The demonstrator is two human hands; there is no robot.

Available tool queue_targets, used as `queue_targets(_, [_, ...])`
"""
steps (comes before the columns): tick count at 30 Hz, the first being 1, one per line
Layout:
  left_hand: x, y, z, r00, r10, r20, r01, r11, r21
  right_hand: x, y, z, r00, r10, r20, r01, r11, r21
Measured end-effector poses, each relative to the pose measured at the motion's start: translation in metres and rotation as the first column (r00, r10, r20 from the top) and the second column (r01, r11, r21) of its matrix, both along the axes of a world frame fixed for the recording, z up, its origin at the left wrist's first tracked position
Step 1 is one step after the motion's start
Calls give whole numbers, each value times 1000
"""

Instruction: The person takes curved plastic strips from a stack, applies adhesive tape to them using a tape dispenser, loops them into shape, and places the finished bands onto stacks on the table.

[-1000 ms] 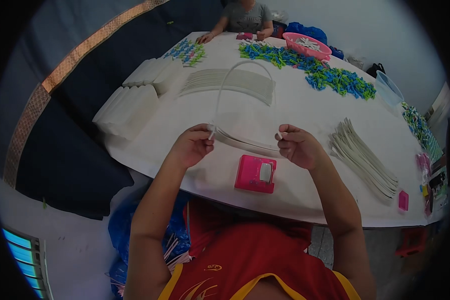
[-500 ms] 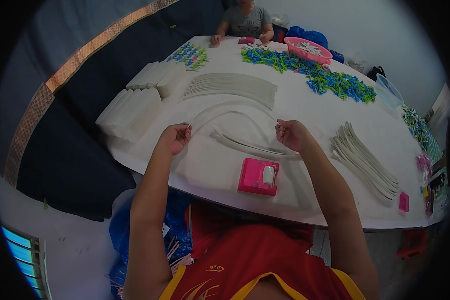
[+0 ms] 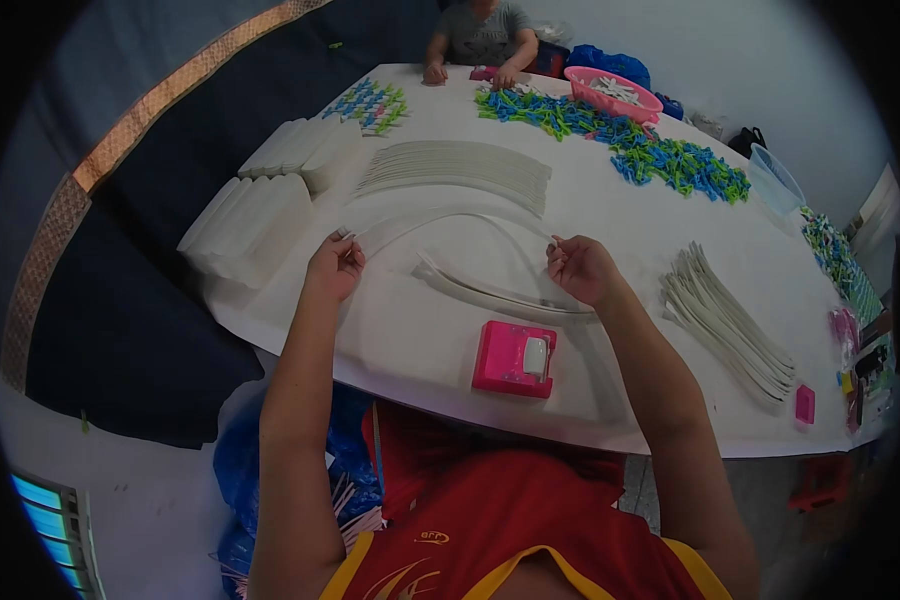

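Note:
A thin white plastic strip (image 3: pixel 458 209) is bent into an arch above the table (image 3: pixel 410 325). One end is pinched in the closed fingers of my left hand (image 3: pixel 336 266). My right hand (image 3: pixel 580 270) grips the other end between thumb and fingers. Beneath the arch, a few more pale strips (image 3: pixel 490 294) lie on the tabletop, reaching under my right hand. Closer to my body sits a bright pink box (image 3: pixel 500 362) with a white roll-like part on it. Beyond the arch, a row of strips (image 3: pixel 450 168) lies side by side.
Stacked white packs (image 3: pixel 245 228) line the left edge; a bundle of strips (image 3: pixel 735 325) lies right. Blue and green clips (image 3: pixel 670 165) are heaped at the back, near a pink basket (image 3: pixel 615 100) of white pieces. Another person (image 3: pixel 482 40) sits at the far side.
My left hand has moved slightly left and up, widening the arch of the strip. The right hand stays nearly in place. The person opposite has moved a hand toward the clips.

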State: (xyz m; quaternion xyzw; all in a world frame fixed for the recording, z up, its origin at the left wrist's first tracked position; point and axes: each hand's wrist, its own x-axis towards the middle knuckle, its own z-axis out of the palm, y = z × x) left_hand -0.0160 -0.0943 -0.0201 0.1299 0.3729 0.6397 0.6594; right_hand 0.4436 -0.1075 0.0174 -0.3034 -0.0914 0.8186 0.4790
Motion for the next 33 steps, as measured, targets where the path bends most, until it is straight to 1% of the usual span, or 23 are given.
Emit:
queue_targets(2, [3,4,0,993,119,-8,-118,991,68,-1,-6,8,999,-30,23,30,1000,1])
queue_targets(3, [5,4,4,993,118,-7,-117,991,66,-1,-6,10,997,-57,47,56,998,8])
queue_targets(4, [7,4,9,988,145,-47,-140,985,103,3,-1,3,997,-57,48,57,998,7])
queue_targets(6, [6,8,9,981,175,-87,-162,977,139,13,10,-12,983,23,181,-47,990,130])
queue_targets(7, [4,11,6,917,197,-347,-126,968,219,15,13,-13,983,25,180,-48,991,128])
queue_targets(8, [1,15,3,784,228,-578,-68,956,284,17,15,-15,947,-7,321,-45,987,154])
queue_targets(9, [-4,18,3,783,229,-578,-70,956,283,17,15,-14,890,-42,454,-45,983,180])
queue_targets(10, [-9,23,4,459,279,-843,-8,951,311,17,17,-14,890,-40,455,-48,982,180])
queue_targets(11, [-13,27,6,51,306,-951,61,949,309,17,17,-13,712,-87,697,-137,956,260])
queue_targets(12, [-16,30,7,50,305,-951,61,949,308,15,17,-12,472,-162,867,-244,920,305])
queue_targets(13, [-19,34,8,-42,291,-956,77,955,287,13,17,-12,472,-163,866,-243,921,306])
queue_targets(14, [-21,38,9,-134,276,-952,90,960,266,11,16,-12,128,-330,935,-361,863,354])
queue_targets(15, [-23,43,9,-132,277,-952,92,959,267,8,17,-11,-213,-491,845,-486,803,344])
queue_targets(17, [-26,54,7,-109,296,-949,75,954,289,2,25,-11,-223,-464,857,-449,829,332])
queue_targets(19, [-31,70,1,-119,307,-944,66,951,301,-5,34,-12,-230,-437,869,-411,853,320])
queue_targets(21, [-34,81,-3,-128,320,-939,55,947,315,-11,44,-15,-243,-508,826,-433,819,376])
queue_targets(22, [-35,86,-3,-128,314,-941,43,949,311,-12,51,-21,-244,-509,825,-432,819,377])
queue_targets(24, [-35,90,-2,-129,309,-942,30,951,307,-17,62,-28,-301,-570,765,-439,795,419])
queue_targets(26, [-32,89,0,-52,278,-959,-24,960,280,-20,69,-30,-299,-544,784,-408,815,411])
queue_targets(28, [-33,91,0,-70,280,-958,-32,959,282,-24,71,-25,-292,-515,806,-378,836,397])
queue_targets(30, [-34,92,-2,-86,276,-957,-40,959,280,-25,71,-22,-315,-433,845,-351,880,320])
queue_targets(31, [-34,94,-1,-108,256,-961,-64,962,264,-26,71,-24,-315,-429,847,-355,881,314])
queue_targets(33, [-32,94,1,-129,232,-964,-92,965,245,-25,72,-28,-343,-497,797,-356,854,379])
